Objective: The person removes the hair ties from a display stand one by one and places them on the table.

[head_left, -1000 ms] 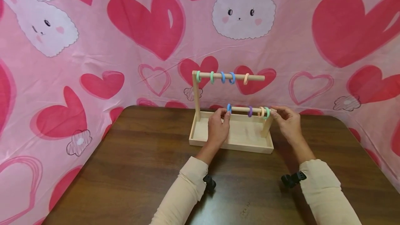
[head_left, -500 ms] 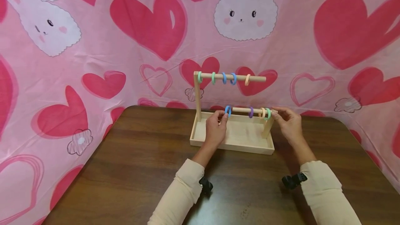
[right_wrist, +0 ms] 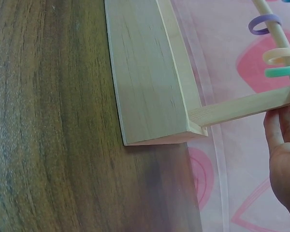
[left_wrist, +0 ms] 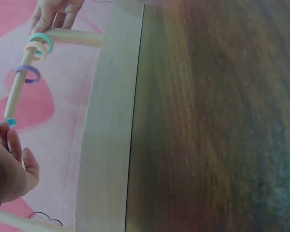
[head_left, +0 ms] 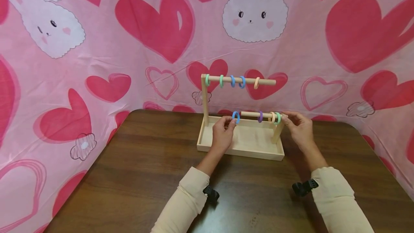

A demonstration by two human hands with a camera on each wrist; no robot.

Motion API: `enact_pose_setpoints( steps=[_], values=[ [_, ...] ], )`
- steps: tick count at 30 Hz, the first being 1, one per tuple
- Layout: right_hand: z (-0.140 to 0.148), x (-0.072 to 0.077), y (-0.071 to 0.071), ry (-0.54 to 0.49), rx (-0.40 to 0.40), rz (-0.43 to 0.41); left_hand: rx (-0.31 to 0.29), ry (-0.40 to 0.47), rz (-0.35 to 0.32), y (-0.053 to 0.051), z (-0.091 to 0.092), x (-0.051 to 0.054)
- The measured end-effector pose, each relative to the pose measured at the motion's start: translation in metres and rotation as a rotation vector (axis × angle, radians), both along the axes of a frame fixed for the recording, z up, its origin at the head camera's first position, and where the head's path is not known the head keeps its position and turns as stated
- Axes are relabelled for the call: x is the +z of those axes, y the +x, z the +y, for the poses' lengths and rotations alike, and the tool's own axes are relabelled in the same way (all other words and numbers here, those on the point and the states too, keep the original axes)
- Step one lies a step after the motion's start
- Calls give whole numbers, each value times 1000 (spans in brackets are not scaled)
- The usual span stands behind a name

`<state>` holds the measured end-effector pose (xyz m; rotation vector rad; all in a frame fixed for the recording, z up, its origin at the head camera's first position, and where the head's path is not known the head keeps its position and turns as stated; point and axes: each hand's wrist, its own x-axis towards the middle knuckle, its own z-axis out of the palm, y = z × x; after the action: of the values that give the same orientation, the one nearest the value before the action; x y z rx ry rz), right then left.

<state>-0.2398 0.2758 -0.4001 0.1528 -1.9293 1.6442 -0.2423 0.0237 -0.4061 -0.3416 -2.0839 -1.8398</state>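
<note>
My left hand (head_left: 222, 134) pinches a blue ring (head_left: 238, 118) between thumb and fingers, just off the free left end of the lower rod (head_left: 250, 114) of a wooden stand. In the left wrist view this blue ring (left_wrist: 10, 122) shows only as a sliver at the fingertips. A purple ring (head_left: 260, 117), a peach ring (head_left: 272, 118) and a green ring (head_left: 278, 118) hang on that rod. At its right end my right hand (head_left: 300, 128) grips the top of the short post (right_wrist: 251, 105); the right wrist view cuts off the thumb.
Above, the upper rod (head_left: 266, 81) carries two green rings, two blue rings and a peach ring (head_left: 256, 83). A tall post (head_left: 205, 100) supports it on the left. Both posts rise from a shallow wooden tray (head_left: 239, 152) on the brown table (head_left: 145, 175), before a pink heart-patterned cloth.
My left hand has drawn the blue ring leftward off the lower rod's free end and slightly down. The right hand keeps its grip at the other end.
</note>
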Motion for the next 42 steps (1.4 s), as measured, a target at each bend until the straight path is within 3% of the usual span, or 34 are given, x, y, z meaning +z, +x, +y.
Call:
enact_pose_setpoints(
  steps=[6,11,15,25,42],
  values=[
    [0,0,0,11,-2,-1,-10,19,-32,2,-1,-1],
    [1,0,0,15,-3,-3,-66,61,-66,5,-2,-3],
    [2,0,0,17,-6,-6,-118,115,-116,8,-2,-3],
    [2,0,1,15,5,-15,-184,185,-249,17,2,0],
    [0,-1,1,19,-10,-6,-278,257,-350,27,9,3]
  ],
)
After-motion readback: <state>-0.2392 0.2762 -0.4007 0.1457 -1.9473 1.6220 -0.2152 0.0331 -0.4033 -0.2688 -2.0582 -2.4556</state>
